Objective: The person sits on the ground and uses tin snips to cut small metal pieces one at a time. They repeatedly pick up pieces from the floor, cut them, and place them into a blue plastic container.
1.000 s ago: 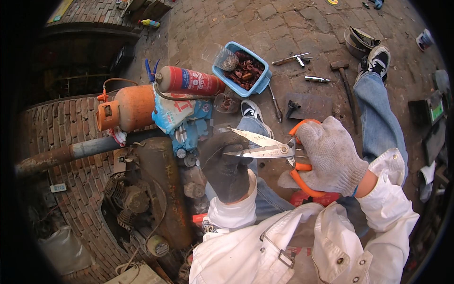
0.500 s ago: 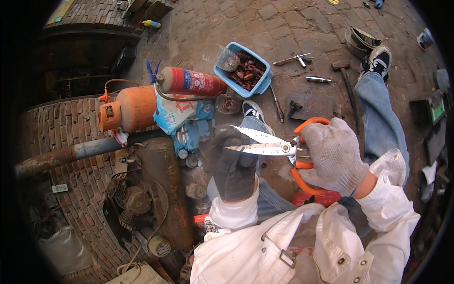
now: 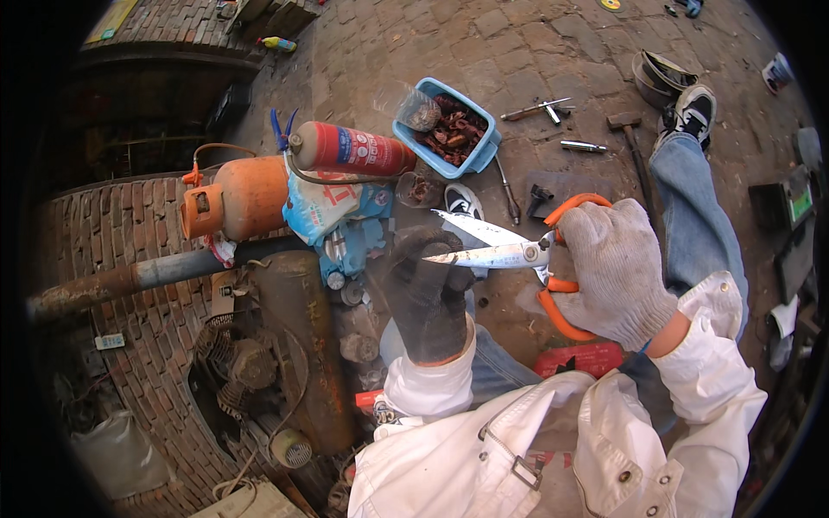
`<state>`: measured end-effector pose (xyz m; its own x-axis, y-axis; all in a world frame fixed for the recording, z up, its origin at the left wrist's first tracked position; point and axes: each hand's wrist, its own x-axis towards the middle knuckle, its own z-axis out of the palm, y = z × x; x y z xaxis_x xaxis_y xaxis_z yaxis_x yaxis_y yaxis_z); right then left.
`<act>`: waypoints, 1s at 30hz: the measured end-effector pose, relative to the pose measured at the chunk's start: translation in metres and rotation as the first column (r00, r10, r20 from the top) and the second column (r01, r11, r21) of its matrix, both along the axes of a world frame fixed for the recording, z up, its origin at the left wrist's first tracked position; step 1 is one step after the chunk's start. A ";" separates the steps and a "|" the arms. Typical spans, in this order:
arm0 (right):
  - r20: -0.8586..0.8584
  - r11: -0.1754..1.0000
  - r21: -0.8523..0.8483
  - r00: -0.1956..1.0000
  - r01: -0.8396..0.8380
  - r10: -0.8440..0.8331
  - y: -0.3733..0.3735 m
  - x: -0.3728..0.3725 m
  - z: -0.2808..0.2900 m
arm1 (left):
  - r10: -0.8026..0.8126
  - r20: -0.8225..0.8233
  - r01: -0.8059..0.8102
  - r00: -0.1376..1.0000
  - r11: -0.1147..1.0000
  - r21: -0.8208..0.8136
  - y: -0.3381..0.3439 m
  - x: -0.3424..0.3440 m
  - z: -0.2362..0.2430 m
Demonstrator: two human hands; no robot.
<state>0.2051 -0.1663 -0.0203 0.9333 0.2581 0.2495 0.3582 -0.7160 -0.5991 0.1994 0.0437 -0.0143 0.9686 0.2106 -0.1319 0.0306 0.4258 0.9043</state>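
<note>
My right hand (image 3: 617,272), in a grey knit glove, grips a pair of scissors (image 3: 505,255) by their orange handles. The worn silvery blades are parted and point left. My left hand (image 3: 427,298), in a dark glove, is curled closed beside the blades. The lower blade lies across the front of its fingers, and the upper one reaches past their tops. Whatever those fingers hold, if anything, is hidden. Both hands are raised in front of my body, above the paved ground.
A light-blue tub (image 3: 490,142) of rusty scraps stands ahead, beside a red fire extinguisher (image 3: 363,151) and an orange gas cylinder (image 3: 246,198). A hammer (image 3: 626,121) and a metal plate (image 3: 587,186) lie ahead right. A rusty tank (image 3: 298,345) is at left.
The scissors and my right hand have shifted slightly right, the blades also a little up. My left hand has moved slightly right and stays curled.
</note>
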 end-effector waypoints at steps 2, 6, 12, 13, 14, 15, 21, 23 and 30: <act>-0.059 1.000 -0.030 0.998 0.003 -0.005 -0.001 -0.001 0.002 | -0.026 0.032 0.025 0.999 0.999 0.023 -0.001 0.000 0.001; -0.020 0.999 0.030 1.000 -0.020 0.020 0.000 -0.002 0.002 | -0.027 0.067 0.025 0.997 0.999 0.032 -0.004 -0.001 0.000; -0.027 0.999 0.039 0.999 -0.032 0.033 0.002 -0.003 0.001 | -0.021 -0.062 0.013 0.998 0.992 -0.126 -0.001 -0.006 0.001; -0.032 0.999 0.032 0.999 -0.028 0.029 0.002 -0.003 0.000 | -0.043 -0.081 0.029 0.996 0.986 -0.167 0.000 -0.006 0.000; -0.066 1.000 0.004 0.997 -0.029 0.030 0.002 -0.003 0.001 | -0.029 -0.107 0.009 0.994 0.984 -0.178 0.000 -0.006 0.000; -0.037 0.999 0.016 0.999 -0.028 0.028 0.002 -0.003 0.001 | -0.018 -0.126 -0.006 0.992 0.982 -0.188 0.001 -0.006 0.000; -0.037 0.998 0.041 0.998 -0.049 0.051 0.001 -0.001 0.002 | 0.008 -0.011 -0.009 1.000 0.999 -0.052 0.003 -0.002 -0.002; -0.060 0.998 0.006 0.996 -0.067 0.068 0.001 -0.001 0.002 | 0.010 0.028 -0.009 1.000 1.000 -0.024 0.003 -0.001 -0.001; -0.043 0.999 -0.004 0.998 -0.036 0.035 0.000 -0.002 0.001 | 0.115 0.042 -0.119 0.992 0.988 0.094 0.000 0.002 -0.001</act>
